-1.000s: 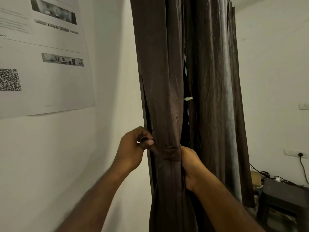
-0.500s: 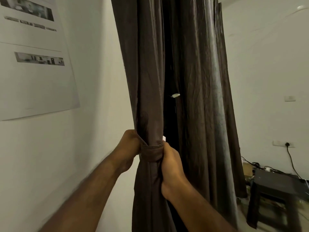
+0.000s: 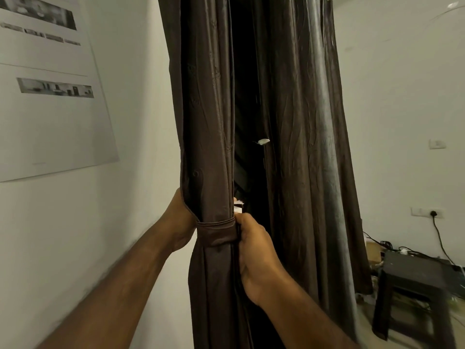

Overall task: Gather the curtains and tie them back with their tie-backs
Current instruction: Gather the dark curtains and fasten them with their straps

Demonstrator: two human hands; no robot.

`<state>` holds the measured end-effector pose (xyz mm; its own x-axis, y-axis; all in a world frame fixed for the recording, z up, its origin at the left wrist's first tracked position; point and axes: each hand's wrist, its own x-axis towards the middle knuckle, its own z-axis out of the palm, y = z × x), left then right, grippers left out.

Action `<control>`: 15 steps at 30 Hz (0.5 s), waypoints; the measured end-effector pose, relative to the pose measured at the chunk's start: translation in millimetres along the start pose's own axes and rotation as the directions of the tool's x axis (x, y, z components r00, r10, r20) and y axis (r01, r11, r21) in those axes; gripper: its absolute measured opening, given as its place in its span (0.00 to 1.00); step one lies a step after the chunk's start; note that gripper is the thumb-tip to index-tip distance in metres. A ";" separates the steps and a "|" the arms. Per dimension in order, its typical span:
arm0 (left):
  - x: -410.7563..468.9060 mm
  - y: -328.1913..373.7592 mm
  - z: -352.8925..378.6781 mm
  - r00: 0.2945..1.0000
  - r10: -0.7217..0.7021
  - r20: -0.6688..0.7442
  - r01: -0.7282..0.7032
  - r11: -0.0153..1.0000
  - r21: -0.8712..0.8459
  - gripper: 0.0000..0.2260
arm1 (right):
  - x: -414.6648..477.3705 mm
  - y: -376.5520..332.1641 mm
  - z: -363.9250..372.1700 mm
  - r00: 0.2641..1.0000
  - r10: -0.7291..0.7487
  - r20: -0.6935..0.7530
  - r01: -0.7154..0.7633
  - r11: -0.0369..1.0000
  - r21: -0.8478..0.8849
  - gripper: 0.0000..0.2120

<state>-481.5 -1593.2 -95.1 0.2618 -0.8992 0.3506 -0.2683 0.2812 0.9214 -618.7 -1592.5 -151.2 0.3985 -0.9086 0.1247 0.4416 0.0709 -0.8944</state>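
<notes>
- Two hands work at the tie-back [image 3: 217, 233], wrapped around the gathered left curtain [image 3: 206, 147]; right hand [image 3: 254, 253] clenched on its edge; left hand [image 3: 181, 222] behind the fabric, fingers hidden, I cannot tell.
- Risk, I think: a loose grip lets the band slip and the folds spread.
- Wall [image 3: 141, 122] is just beside on the left; right curtain [image 3: 309, 147] hangs loose; stool [image 3: 412, 275] far right.

The curtain [image 3: 206, 122] above the fingers [image 3: 242, 222] was dark brown cloth with a soft satin sheen, faintly creased. The tie-back [image 3: 217, 233] just beside the fingers was the same cloth, smooth, with a stitched edge. The second curtain [image 3: 309, 147], to the right of the fingers, looked glossier and more wrinkled (its folds caught pale streaks of light). The poster [image 3: 50, 122] was matt paper on a matt painted wall [image 3: 141, 122]. The stool [image 3: 412, 275] looked dull black.
</notes>
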 end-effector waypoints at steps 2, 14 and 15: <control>2.2 4.8 2.3 0.999 0.048 -0.025 -0.046 0.994 0.103 0.07 | -0.8 -5.6 -3.4 0.999 0.032 0.012 -0.032 0.999 0.002 0.20; 7.7 13.4 -3.4 0.992 0.118 -0.054 -0.098 0.956 0.278 0.20 | 2.9 -6.1 -4.4 0.997 0.080 -0.014 -0.080 0.995 -0.050 0.19; 0.8 15.1 -1.3 0.978 0.201 -0.052 -0.175 0.933 0.315 0.23 | 2.7 -6.1 -4.2 0.997 0.076 -0.012 -0.077 0.996 -0.051 0.20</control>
<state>-484.1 -1589.3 -80.7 0.2508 -0.8055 0.5370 -0.5883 0.3137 0.7453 -623.6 -1597.1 -147.2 0.4217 -0.9053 0.0512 0.3685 0.1195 -0.9219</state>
